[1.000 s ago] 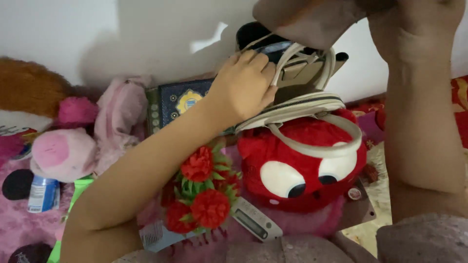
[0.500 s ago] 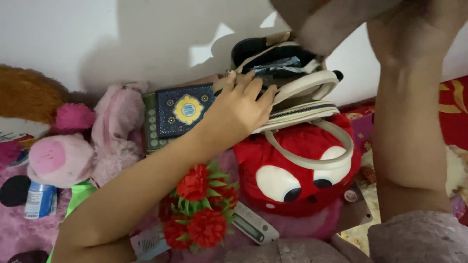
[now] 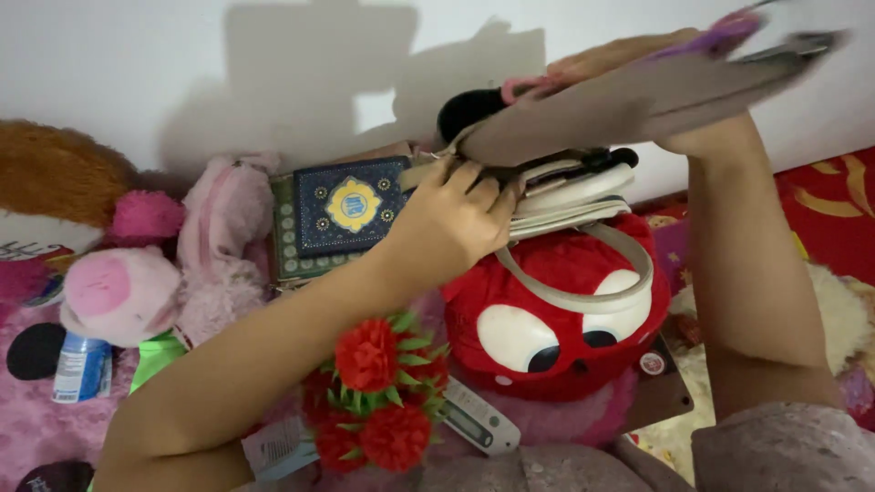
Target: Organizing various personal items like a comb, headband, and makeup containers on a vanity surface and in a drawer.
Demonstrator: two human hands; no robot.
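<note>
A stack of handbags (image 3: 570, 191) sat on top of a red round plush toy with big white eyes (image 3: 556, 319), against the white wall (image 3: 182, 73). One cream strap (image 3: 583, 282) of the stack hung in a loop over the plush toy's front. The left hand (image 3: 451, 223) pressed on the near edge of the stack, fingers curled over the bags in a clenched grip on them. The right hand (image 3: 638, 59) was raised above the stack and held a flat greyish-brown bag (image 3: 638, 96), blurred, its fingers wrapped over the upper edge; the grip was closed on that bag, which hovered just over the pile.

Just left of the stack a dark blue book with a gold ornament (image 3: 351, 208) leaned on the wall, over a green-edged one. Below the left forearm lay a bunch of red artificial flowers (image 3: 378, 392), and beside it a small white device with a screen (image 3: 474, 419). Farther left were a pink plush pig (image 3: 123, 292), a pale pink plush (image 3: 223, 228), a brown plush (image 3: 55, 173) and a small blue-and-white bottle (image 3: 77, 369) on pink fluffy fabric (image 3: 36, 428).
</note>
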